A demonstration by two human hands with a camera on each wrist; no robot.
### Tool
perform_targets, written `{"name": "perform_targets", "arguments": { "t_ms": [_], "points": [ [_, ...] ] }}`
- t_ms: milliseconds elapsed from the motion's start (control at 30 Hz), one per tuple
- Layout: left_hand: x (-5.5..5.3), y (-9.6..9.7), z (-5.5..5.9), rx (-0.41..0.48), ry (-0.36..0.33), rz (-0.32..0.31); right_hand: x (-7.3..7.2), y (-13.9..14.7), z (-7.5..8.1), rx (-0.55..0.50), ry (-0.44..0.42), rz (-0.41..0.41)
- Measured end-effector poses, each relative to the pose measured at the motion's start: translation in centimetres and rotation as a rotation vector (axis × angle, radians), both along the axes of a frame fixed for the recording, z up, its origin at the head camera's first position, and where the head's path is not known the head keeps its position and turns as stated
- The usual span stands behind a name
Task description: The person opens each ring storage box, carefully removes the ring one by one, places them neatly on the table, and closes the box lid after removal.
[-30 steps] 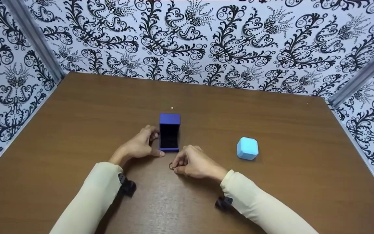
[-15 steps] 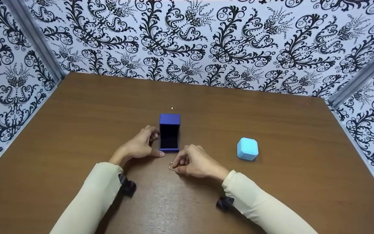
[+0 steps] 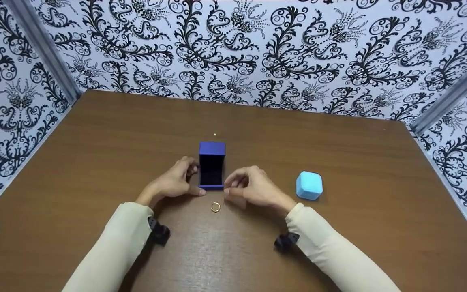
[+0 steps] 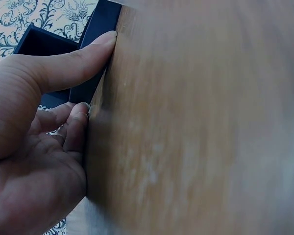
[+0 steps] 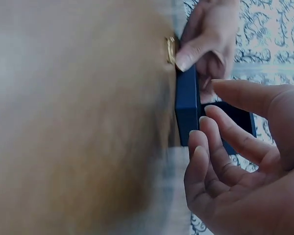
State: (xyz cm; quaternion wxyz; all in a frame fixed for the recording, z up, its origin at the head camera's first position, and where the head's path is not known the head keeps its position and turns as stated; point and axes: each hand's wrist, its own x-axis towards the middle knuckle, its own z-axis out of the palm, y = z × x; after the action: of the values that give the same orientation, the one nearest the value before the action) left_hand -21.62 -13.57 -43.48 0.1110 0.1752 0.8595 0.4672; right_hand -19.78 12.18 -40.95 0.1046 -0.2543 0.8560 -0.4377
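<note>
My left hand (image 3: 172, 181) holds the blue box (image 3: 212, 148) by its left side, thumb against the front corner of the base and the other fingers curled along the side. The box stands with its lid raised, its dark inside facing me. My right hand (image 3: 258, 188) is at the box's front right corner, thumb and fingers slightly parted with nothing between them; I cannot tell whether a fingertip touches the box. The gold ring (image 3: 215, 207) lies on the bench (image 3: 379, 170) just in front of the box, near my left thumb. Well off to my right sits a pale blue cube (image 3: 309, 185) with rounded corners. A small bright speck (image 3: 215, 134) shows behind the box, and patterned wallpaper (image 3: 233, 52) rises beyond the bench.
</note>
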Motion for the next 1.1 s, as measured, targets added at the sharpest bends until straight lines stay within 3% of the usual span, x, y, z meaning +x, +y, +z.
{"name": "perform_targets", "arguments": {
  "t_ms": [100, 300, 467, 800, 1100],
  "points": [
    [-0.1, 0.0, -0.1, 0.015, 0.017, -0.013, -0.6, 0.2, 0.2, -0.067, -0.045, -0.034],
    [-0.1, 0.0, -0.1, 0.025, 0.026, -0.020, -1.6, 0.1, 0.4, -0.223, -0.249, -0.111],
    [0.0, -0.1, 0.0, 0.013, 0.010, -0.013, -2.5, -0.2, 0.5, -0.304, -0.347, -0.167],
    [0.0, -0.1, -0.1, 0.001, 0.023, -0.013, -4.2, -1.7, 0.2, -0.388, -0.451, -0.280],
    [0.0, -0.1, 0.0, -0.019, 0.015, -0.008, -4.7, -2.6, 0.2, -0.363, -0.485, -0.293]
  ]
}}
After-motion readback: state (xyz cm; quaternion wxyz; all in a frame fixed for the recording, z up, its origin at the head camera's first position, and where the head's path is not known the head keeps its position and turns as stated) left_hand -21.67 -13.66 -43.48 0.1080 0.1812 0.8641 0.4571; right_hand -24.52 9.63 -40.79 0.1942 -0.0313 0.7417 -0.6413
